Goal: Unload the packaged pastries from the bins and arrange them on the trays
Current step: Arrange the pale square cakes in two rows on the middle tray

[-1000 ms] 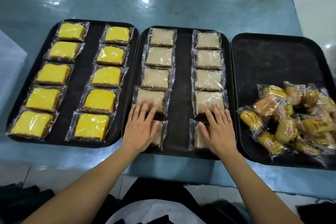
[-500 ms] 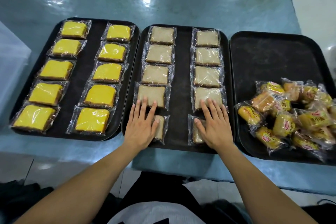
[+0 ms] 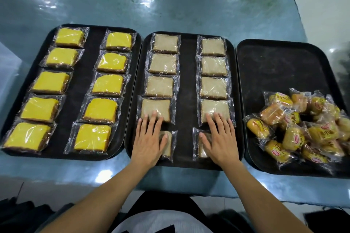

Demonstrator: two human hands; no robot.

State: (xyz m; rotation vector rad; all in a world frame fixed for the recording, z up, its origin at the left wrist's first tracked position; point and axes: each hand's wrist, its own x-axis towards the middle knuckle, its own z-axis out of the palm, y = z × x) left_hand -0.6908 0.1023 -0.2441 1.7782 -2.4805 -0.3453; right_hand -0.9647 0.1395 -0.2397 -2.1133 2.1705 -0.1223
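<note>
Pressing flat, fingers spread and gripping nothing, the left hand (image 3: 148, 142) and right hand (image 3: 219, 140) covered two tan pastries (image 3: 167, 143) at the middle tray's (image 3: 186, 100) near edge, likely squaring the rows.

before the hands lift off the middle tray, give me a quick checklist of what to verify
1. Left tray filled, two columns of five yellow cakes: ok.
2. Middle tray two columns of five brown cakes: ok, nearest pair partly covered.
3. Left hand flat on the nearest left packet, holding nothing: ok.
4. Right hand flat on the nearest right packet: ok.
5. Nearest two packets square with their columns: cannot tell, hands hide them.
6. Right tray arranged: not ok, small wrapped cakes lie in a loose heap.
</note>
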